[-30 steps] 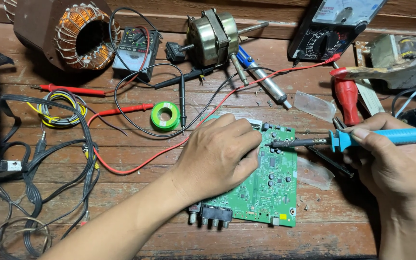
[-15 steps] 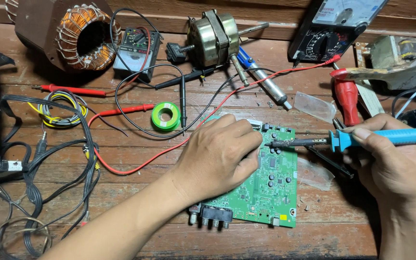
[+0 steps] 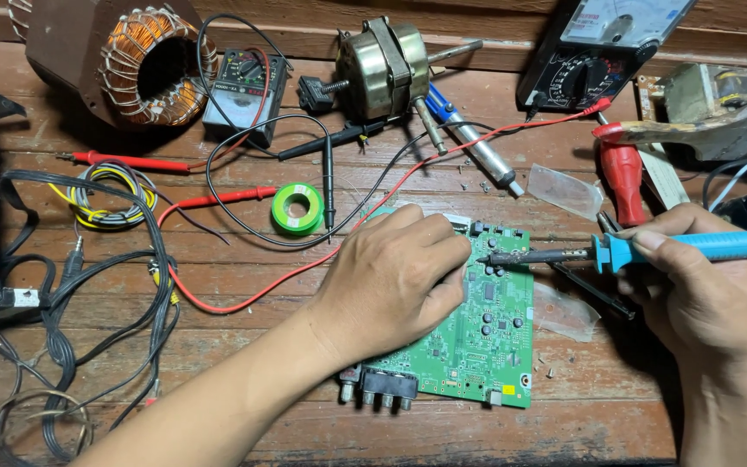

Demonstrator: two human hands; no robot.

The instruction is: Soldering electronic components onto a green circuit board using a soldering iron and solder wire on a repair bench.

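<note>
left hand [image 3: 391, 281]: palm down, pressing on the green circuit board [image 3: 477, 333]
right hand [image 3: 702, 294]: gripping blue soldering iron [image 3: 641, 251], tip at board's upper edge
board: on wooden table [image 3: 244, 363], right of green tape roll [image 3: 297, 208]

Worn reddish-brown plank workbench [image 3: 244, 363], gaps between boards, under even, soft light.

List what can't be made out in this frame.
Head view only:
- Left part of the green circuit board: hidden under the left hand.
- Soldering iron handle end: cut off by the right edge, partly wrapped by the right hand.
- Exact joint under the iron's tip: too small.
</note>
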